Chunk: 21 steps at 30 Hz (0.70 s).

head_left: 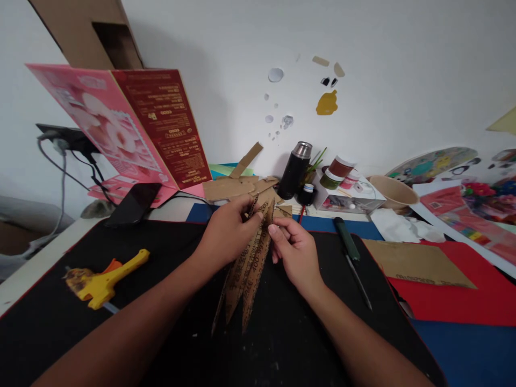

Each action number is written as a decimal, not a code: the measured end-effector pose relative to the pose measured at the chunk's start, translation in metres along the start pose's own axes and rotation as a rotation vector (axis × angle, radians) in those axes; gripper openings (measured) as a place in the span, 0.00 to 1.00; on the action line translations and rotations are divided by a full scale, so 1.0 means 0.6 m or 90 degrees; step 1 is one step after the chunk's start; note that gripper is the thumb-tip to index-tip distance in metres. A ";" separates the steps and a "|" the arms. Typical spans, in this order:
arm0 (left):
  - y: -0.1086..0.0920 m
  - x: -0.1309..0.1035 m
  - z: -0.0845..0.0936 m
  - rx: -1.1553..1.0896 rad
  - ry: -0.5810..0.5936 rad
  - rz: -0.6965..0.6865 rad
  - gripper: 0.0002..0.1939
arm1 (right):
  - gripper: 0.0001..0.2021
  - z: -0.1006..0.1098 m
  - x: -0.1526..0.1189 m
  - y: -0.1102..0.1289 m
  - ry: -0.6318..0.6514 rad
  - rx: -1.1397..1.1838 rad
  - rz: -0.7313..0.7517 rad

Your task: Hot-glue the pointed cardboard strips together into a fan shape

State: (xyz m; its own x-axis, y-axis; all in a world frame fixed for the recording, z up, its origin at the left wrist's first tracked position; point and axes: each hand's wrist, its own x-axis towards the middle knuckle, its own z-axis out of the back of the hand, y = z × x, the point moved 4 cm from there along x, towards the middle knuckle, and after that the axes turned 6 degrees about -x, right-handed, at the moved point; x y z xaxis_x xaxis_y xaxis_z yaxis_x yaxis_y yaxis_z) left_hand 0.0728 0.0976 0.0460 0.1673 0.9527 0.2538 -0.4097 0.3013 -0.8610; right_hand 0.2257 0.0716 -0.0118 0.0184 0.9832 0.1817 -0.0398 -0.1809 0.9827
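Several long, pointed cardboard strips [250,263], printed with dark characters, fan out between my hands above the black mat [290,344]. My left hand [228,231] is closed around their upper left part, thumb laid over the printed face. On the other side, my right hand [296,250] pinches the upper right edge of the strips between thumb and curled fingers. The lower tips point down toward me. Just behind the hands lies a pile of loose cardboard scraps [228,189]. How the strips join at the top is partly hidden by my fingers.
A yellow glue gun [108,279] lies left, a green-handled tool [346,239] right. A black phone [133,205] sits near an upright pink and red folder [161,123]. Behind stand a black thermos [296,169] and a white box [346,199]. Cardboard [419,263] rests on red sheet [475,295].
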 end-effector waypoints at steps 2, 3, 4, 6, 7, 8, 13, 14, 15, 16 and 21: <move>-0.002 0.000 0.001 0.015 -0.006 -0.010 0.06 | 0.15 0.000 0.000 0.001 -0.001 0.003 0.000; -0.003 -0.001 0.001 0.023 -0.007 -0.012 0.06 | 0.15 0.000 0.000 0.001 -0.001 0.005 0.001; -0.004 -0.001 0.001 0.033 -0.007 -0.012 0.06 | 0.15 -0.001 0.000 0.002 0.001 0.005 0.002; -0.006 -0.003 0.002 0.050 -0.008 -0.011 0.05 | 0.15 -0.001 0.000 0.003 0.004 0.002 0.002; -0.007 -0.004 0.002 0.059 -0.009 -0.013 0.04 | 0.15 -0.002 0.000 0.003 0.006 0.000 0.003; -0.008 -0.005 0.003 0.071 -0.012 -0.017 0.04 | 0.15 -0.002 0.000 0.004 0.007 -0.003 0.004; -0.014 -0.009 0.002 0.184 -0.017 -0.030 0.02 | 0.15 -0.005 0.000 0.000 0.016 -0.014 0.004; -0.014 -0.010 0.002 0.209 -0.015 -0.031 0.03 | 0.14 -0.005 0.000 0.000 0.017 -0.016 0.005; -0.015 -0.011 0.001 0.231 -0.014 -0.035 0.03 | 0.14 -0.005 0.000 -0.001 0.018 -0.019 0.005; -0.015 -0.011 0.001 0.249 -0.011 -0.042 0.03 | 0.14 -0.005 0.000 -0.001 0.017 -0.023 0.004; -0.012 -0.013 -0.003 0.287 0.005 -0.060 0.04 | 0.14 -0.006 -0.001 0.001 0.014 -0.030 -0.012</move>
State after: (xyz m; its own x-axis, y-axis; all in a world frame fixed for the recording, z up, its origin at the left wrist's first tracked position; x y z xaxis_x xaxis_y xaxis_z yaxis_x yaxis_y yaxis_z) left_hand 0.0760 0.0879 0.0496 0.2284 0.9204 0.3172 -0.7414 0.3756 -0.5560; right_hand 0.2222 0.0707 -0.0115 -0.0029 0.9869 0.1611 -0.0869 -0.1607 0.9832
